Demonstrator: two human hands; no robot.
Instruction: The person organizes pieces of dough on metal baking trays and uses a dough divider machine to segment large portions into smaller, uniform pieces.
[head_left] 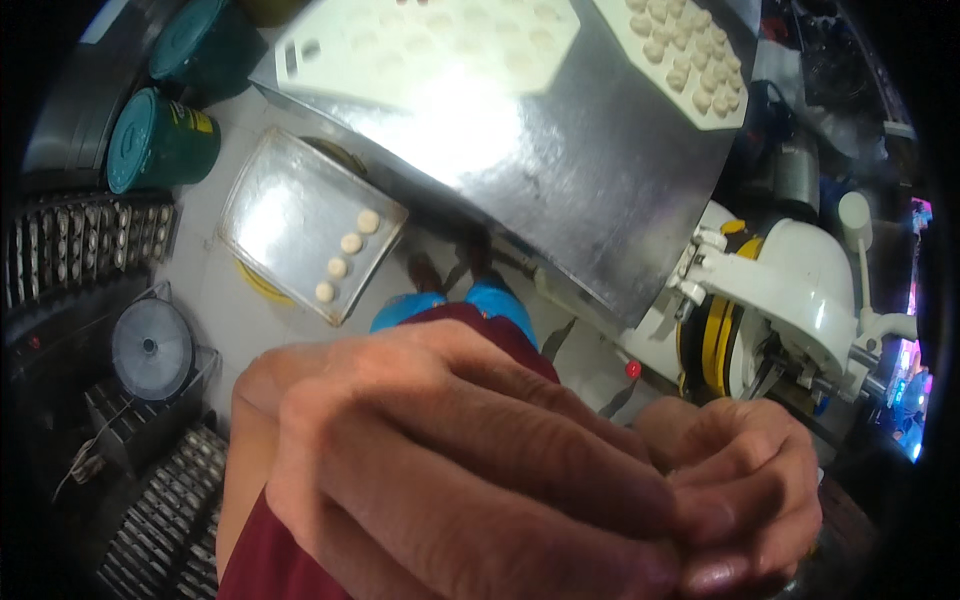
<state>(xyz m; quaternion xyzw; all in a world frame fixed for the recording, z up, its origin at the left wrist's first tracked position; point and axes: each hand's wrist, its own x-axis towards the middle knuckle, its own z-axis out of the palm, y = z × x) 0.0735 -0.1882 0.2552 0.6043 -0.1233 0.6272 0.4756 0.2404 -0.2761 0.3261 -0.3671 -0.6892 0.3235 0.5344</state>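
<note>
My left hand (450, 450) fills the lower middle, close to the camera, with its fingers curled and pressed against the fingers of my right hand (740, 480) at lower right. What they hold between them is hidden. Beyond them a shallow metal tray (275, 205) stands over something round and yellow, with several small pale dough rounds (350, 243) in a line along its right side. Above is a steel worktop (600, 200) bearing a pale moulded board (310, 30) and a second pale board (700, 120) covered in small shaped dough pieces (680, 40).
Green lidded buckets (165, 145) stand upper left. A stack of dark slotted racks (85, 250), a grey round fan-like object (150, 350) and more racks (150, 520) line the left. A white machine (790, 280) with yellow rings is at right. My feet are on the tiled floor (220, 300).
</note>
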